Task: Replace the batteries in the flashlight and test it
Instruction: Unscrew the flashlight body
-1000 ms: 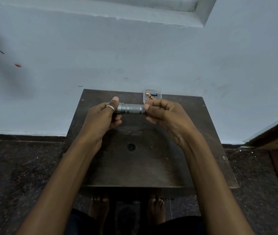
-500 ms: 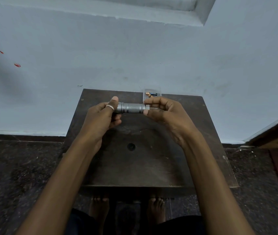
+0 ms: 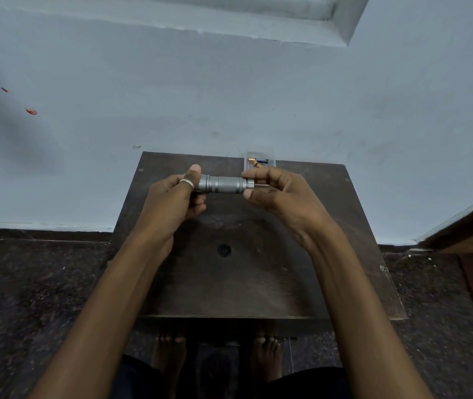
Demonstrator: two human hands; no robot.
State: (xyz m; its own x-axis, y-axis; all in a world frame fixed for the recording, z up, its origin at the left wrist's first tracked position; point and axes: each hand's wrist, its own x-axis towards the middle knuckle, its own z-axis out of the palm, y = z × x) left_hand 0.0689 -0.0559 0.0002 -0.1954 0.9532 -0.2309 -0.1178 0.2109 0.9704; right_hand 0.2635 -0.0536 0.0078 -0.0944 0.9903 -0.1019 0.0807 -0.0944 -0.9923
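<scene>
Head view: left grip [image 3: 176,194] is clenching the silver flashlight [image 3: 223,184] head; right grip [image 3: 280,190] is pinching its tail cap, batteries [image 3: 258,161] lying just beyond it.

Both forearms extended forward, left hand [image 3: 172,197] curled closed, right hand [image 3: 281,194] pinching with fingertips

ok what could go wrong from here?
1. The flashlight is held above the table only by its ends. The right hand pinches the end cap with its fingertips, so if the cap comes free it could drop and roll off.
2. The battery pack sits at the table's far edge, right behind the right hand; a nudge might push it off.
</scene>
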